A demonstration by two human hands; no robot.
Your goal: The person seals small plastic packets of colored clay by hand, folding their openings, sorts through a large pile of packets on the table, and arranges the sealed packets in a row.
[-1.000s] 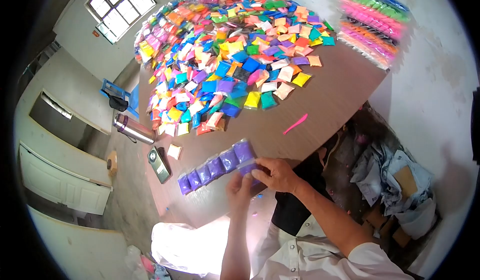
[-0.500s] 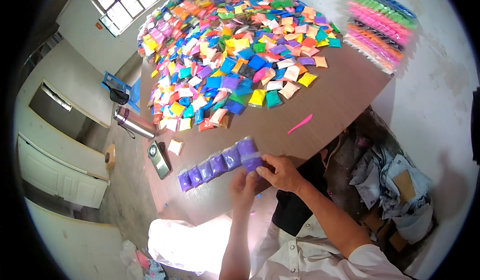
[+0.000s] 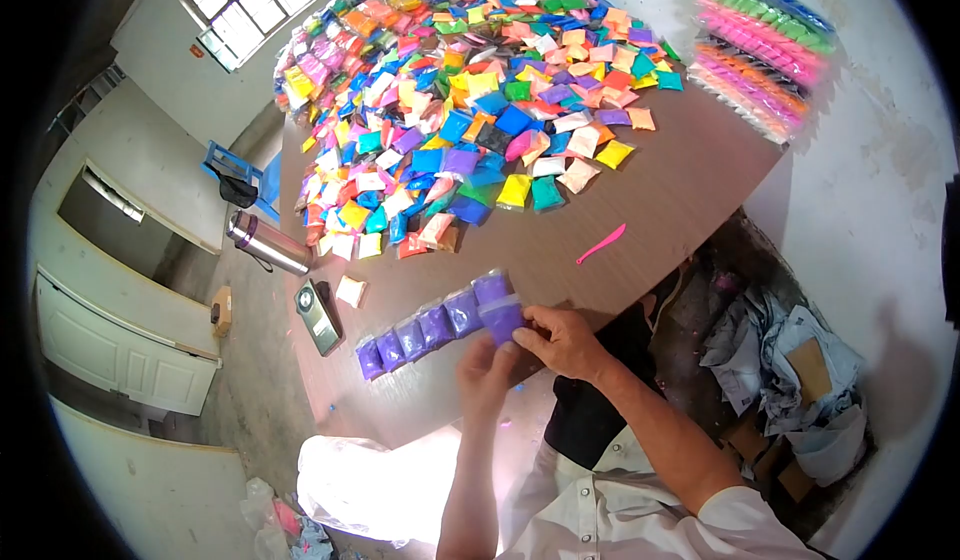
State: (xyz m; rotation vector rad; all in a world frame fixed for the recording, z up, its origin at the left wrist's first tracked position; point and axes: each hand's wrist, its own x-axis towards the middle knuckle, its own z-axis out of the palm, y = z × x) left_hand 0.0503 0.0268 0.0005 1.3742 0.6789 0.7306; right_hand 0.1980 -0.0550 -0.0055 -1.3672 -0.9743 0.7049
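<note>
A small purple packet [image 3: 502, 322] in clear plastic is gripped at its right edge by the thumb and fingers of my right hand [image 3: 562, 344]. My left hand [image 3: 486, 368] pinches the lower edge of the same packet, its fingertips partly hidden. Just behind and to the left, a row of similar purple packets [image 3: 436, 328] lies overlapped on the brown table [image 3: 545, 260]. The held packet overlaps the right end of that row.
A large heap of colourful packets [image 3: 460, 165] covers the far table. A pink plastic tool [image 3: 602, 244] lies to the right. At the left edge are a steel thermos [image 3: 270, 244], a phone [image 3: 318, 320] and a pale packet [image 3: 351, 291]. Bundled coloured packs [image 3: 765, 50] stand by the wall.
The held purple packet has risen slightly and now shows more of its face, lying against the end of the row. Both hands have shifted only a little.
</note>
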